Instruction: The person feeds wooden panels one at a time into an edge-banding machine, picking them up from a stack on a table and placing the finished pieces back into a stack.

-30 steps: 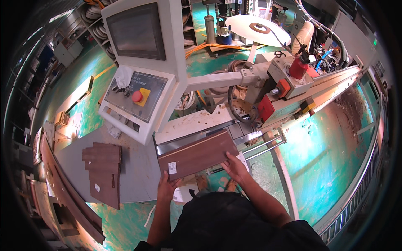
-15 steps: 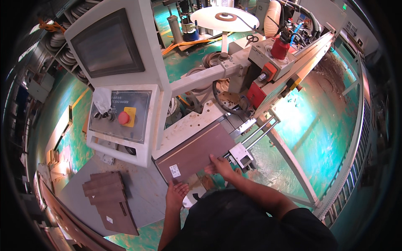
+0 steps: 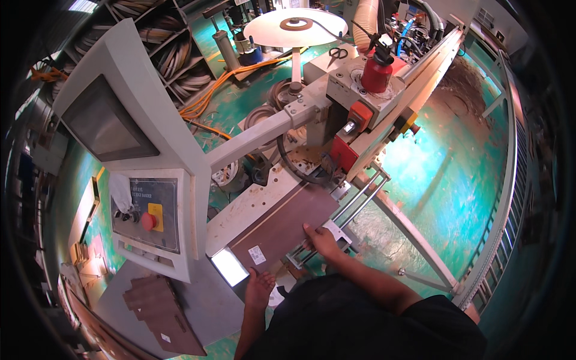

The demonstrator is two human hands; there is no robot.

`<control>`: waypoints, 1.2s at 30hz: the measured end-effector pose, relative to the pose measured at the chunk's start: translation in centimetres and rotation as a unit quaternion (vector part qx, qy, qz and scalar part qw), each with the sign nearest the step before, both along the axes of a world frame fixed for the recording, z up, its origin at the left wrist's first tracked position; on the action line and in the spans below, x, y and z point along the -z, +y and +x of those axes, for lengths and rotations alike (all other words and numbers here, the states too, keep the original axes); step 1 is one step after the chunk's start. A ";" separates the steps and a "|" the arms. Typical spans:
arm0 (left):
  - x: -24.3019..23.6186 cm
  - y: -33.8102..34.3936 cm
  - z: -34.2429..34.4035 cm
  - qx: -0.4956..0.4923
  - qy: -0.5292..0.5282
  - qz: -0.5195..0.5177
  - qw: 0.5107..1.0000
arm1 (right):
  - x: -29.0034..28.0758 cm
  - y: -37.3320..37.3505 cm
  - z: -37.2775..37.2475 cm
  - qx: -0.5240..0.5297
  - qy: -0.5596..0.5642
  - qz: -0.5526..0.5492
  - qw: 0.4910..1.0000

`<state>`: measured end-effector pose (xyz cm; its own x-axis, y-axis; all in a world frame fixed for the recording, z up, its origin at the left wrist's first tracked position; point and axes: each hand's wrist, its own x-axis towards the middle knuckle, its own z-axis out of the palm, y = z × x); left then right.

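A brown wooden panel (image 3: pixel 285 225) with a small white label lies flat on the infeed table of a long grey machine (image 3: pixel 360 114). My right hand (image 3: pixel 321 240) presses on the panel's near right edge, fingers spread over it. My left hand (image 3: pixel 259 288) sits at the panel's near corner, fingers up against its edge. The panel's far end points toward the machine's red and orange head (image 3: pixel 354 123).
A grey control console (image 3: pixel 144 210) with a dark screen and a red round button stands at the left. A stack of brown panels (image 3: pixel 162 312) lies on a low surface at the lower left. Metal roller bars (image 3: pixel 360 201) stick out to the right of the panel. A white disc (image 3: pixel 294 27) is at the top.
The panel has slid forward along the table toward the machine head. Both hands followed it, and the view has tilted closer to the machine.
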<state>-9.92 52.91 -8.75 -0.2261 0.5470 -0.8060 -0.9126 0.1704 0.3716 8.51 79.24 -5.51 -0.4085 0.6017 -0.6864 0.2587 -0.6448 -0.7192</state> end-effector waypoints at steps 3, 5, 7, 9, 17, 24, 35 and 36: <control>-0.3 3.2 1.8 0.052 0.006 0.012 0.999 | 0.6 3.4 2.2 0.020 -0.010 0.031 0.999; -0.4 5.6 3.1 0.071 0.010 -0.009 0.997 | 0.7 5.6 3.6 0.021 -0.016 0.038 0.999; -0.9 7.7 4.1 0.090 0.019 -0.024 0.995 | 0.7 7.7 4.8 0.020 -0.017 0.042 0.999; -0.8 9.8 5.1 0.103 0.023 -0.013 0.994 | 0.7 9.6 6.1 0.034 -0.005 0.039 0.999; 0.6 16.8 9.4 0.086 0.000 -0.013 0.996 | 1.3 15.0 8.8 0.029 0.034 0.101 0.994; -1.0 20.1 12.0 0.137 0.028 0.069 0.988 | 2.7 6.9 9.4 -0.185 0.122 0.162 0.962; -1.7 -15.3 -9.9 -0.625 0.203 -0.148 0.739 | -0.9 0.6 8.0 -0.297 0.063 0.223 0.927; -2.0 -17.4 -12.4 -0.659 0.149 -0.157 0.721 | -1.6 0.1 7.2 -0.310 0.064 0.201 0.927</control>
<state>-22.33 35.51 -6.79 -0.5708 -0.4995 -0.6516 -0.2471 -0.6523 0.7166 15.75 79.39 -3.94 -0.8236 0.4210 -0.3800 0.3864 -0.0738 -0.9194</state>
